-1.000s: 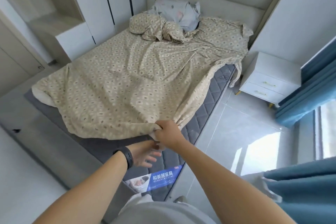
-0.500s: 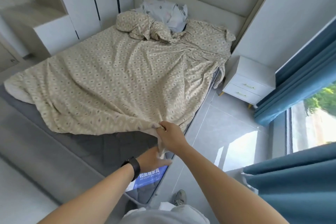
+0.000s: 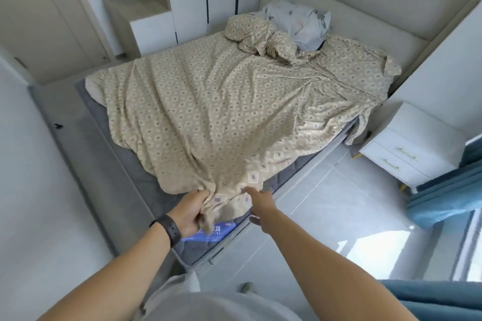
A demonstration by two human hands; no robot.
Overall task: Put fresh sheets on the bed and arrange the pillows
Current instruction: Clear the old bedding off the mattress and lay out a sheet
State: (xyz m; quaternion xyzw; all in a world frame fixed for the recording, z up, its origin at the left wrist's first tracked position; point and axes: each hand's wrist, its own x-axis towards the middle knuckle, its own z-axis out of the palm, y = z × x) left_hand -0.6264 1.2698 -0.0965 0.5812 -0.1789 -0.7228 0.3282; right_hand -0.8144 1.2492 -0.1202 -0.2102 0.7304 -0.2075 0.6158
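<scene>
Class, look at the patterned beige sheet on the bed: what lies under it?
Under the beige sheet the grey quilted mattress shows along the near and left edges. A blue label peeks out below the bunched corner. The rest of the mattress top is covered.

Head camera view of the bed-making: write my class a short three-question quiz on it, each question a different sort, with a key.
1. True or false: the left hand grips a bunched corner of the patterned sheet.
2. Multiple choice: the grey mattress shows bare along (A) the foot edge, (B) the headboard, (C) nowhere.
3. Fill in: the white nightstand has ___ drawers with handles.

Key:
1. True; the right hand reaches at the sheet's edge, its grip unclear.
2. A.
3. Two.
</scene>
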